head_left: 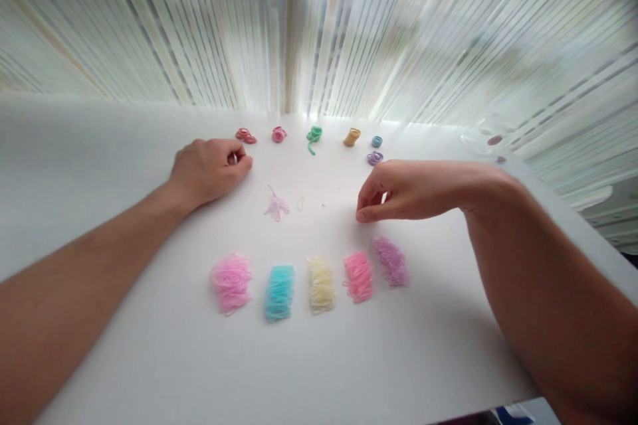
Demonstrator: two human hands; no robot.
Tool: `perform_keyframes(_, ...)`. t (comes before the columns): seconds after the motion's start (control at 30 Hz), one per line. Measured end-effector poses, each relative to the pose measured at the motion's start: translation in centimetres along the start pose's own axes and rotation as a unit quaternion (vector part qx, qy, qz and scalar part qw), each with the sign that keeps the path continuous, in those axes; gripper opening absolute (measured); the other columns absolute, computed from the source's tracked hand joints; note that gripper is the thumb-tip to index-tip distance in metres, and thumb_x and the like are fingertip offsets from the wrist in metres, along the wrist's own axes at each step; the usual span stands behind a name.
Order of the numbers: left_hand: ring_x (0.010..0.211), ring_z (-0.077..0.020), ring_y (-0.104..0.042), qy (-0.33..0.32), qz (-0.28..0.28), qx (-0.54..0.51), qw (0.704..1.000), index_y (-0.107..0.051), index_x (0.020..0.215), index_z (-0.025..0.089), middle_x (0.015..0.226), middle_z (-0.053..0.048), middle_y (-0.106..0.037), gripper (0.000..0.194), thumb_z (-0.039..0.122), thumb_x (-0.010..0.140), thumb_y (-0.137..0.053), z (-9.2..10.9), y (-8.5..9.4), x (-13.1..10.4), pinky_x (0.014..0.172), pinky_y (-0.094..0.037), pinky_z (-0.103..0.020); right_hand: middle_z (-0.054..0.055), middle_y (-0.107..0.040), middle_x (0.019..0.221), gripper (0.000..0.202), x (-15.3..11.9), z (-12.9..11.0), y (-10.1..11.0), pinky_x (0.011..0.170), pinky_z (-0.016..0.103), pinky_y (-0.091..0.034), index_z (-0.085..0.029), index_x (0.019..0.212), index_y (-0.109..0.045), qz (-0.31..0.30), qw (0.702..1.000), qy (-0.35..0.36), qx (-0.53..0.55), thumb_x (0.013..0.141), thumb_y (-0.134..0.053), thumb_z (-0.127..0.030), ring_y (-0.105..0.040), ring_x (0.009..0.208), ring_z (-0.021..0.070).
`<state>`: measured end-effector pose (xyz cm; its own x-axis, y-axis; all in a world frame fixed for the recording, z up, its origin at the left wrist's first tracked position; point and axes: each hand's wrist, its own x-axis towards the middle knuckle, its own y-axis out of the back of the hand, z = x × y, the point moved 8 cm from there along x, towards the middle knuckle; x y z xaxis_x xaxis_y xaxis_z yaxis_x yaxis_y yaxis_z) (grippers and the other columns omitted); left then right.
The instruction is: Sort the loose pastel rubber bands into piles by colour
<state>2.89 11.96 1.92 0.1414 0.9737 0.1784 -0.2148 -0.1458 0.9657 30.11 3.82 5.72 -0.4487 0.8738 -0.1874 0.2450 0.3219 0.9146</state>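
My left hand (212, 169) rests on the white table (299, 372), its thumb and index finger pinched together; whatever is between them cannot be made out. My right hand (381, 192) is closed in a pinch above the table, and its fingertips are too small to show what they hold. Between the hands lie a tangle of pale pink bands (277, 206) and one loose band (300, 203). Nearer to me is a row of band piles: pink (232, 283), turquoise (280, 292), cream (321, 285), coral pink (358, 277) and purple (391, 261).
Along the back are small coils: red (246, 136), rose (279, 135), green (314, 136), yellow (351, 137), blue (377, 141) and violet (375, 158). A clear plastic item (486, 139) lies at the back right. String curtains (289, 26) hang behind.
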Motion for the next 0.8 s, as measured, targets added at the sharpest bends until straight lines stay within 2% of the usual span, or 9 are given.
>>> perform_keyframes(0.1, 0.093, -0.0292, -0.072, -0.004, -0.003, 0.001, 1.0, -0.076, 0.093, 0.027, 0.093, -0.006, -0.079, 0.03, 0.046, 0.09, -0.052, 0.1, -0.1, -0.1, 0.079, -0.048, -0.036, 0.003, -0.079, 0.086, 0.017, 1.4, -1.1, -0.6, 0.076, 0.036, -0.055, -0.023, 0.094, -0.084, 0.045, 0.998, 0.009, 0.04, 0.093, -0.069, -0.032, -0.07, 0.076, 0.0194)
perform_keyframes(0.17, 0.091, -0.0286, -0.072, -0.008, 0.0, 0.001, 1.0, -0.076, 0.092, 0.027, 0.092, -0.006, -0.079, 0.03, 0.046, 0.089, -0.053, 0.2, 0.0, -0.2, 0.079, -0.048, -0.035, 0.005, -0.08, 0.094, 0.021, 2.5, -2.3, -1.0, 0.082, 0.036, -0.056, -0.021, 0.107, -0.083, 0.104, 0.992, 0.044, 0.062, 0.094, -0.066, -0.022, -0.072, 0.083, 0.019)
perform_keyframes(0.27, 0.091, -0.0277, -0.072, -0.014, 0.007, -0.008, 1.0, -0.077, 0.091, 0.027, 0.091, -0.005, -0.08, 0.029, 0.046, 0.089, -0.054, 0.2, 0.0, -0.2, 0.079, -0.049, -0.035, 0.009, -0.076, 0.106, 0.03, 3.7, -3.8, -2.9, 0.086, 0.033, -0.055, -0.019, 0.119, -0.08, 0.103, 0.986, 0.107, 0.07, 0.094, -0.065, -0.012, -0.072, 0.089, 0.0179)
perform_keyframes(0.47, 0.09, -0.0277, -0.072, -0.017, 0.017, -0.025, 0.999, -0.079, 0.092, 0.028, 0.09, -0.005, -0.08, 0.03, 0.046, 0.088, -0.055, 0.0, 0.0, -0.1, 0.081, -0.05, -0.035, 0.009, -0.067, 0.11, 0.019, 4.7, -4.0, -4.5, 0.085, 0.03, -0.052, -0.02, 0.107, -0.079, 0.07, 0.986, 0.143, 0.054, 0.096, -0.065, -0.014, -0.066, 0.091, 0.0174)
perform_keyframes(0.67, 0.092, -0.0297, -0.072, -0.004, 0.015, -0.034, 0.999, -0.078, 0.09, 0.027, 0.088, -0.006, -0.079, 0.027, 0.042, 0.085, -0.056, 0.2, 0.0, -0.2, 0.083, -0.05, -0.038, 0.009, -0.064, 0.108, 0.015, 4.7, -4.0, -4.7, 0.084, 0.029, -0.049, -0.016, 0.1, -0.075, 0.053, 0.986, 0.148, 0.053, 0.097, -0.06, -0.014, -0.063, 0.087, 0.0168)
perform_keyframes(0.8, 0.095, -0.0311, -0.072, -0.002, 0.015, -0.046, 0.999, -0.076, 0.088, 0.026, 0.093, -0.007, -0.079, 0.026, 0.042, 0.084, -0.056, 0.1, 0.1, -0.2, 0.085, -0.049, -0.039, 0.008, -0.064, 0.105, 0.012, 4.3, -3.1, -4.3, 0.085, 0.03, -0.048, -0.015, 0.098, -0.074, 0.041, 0.99, 0.122, 0.047, 0.098, -0.062, -0.018, -0.062, 0.087, 0.0174)
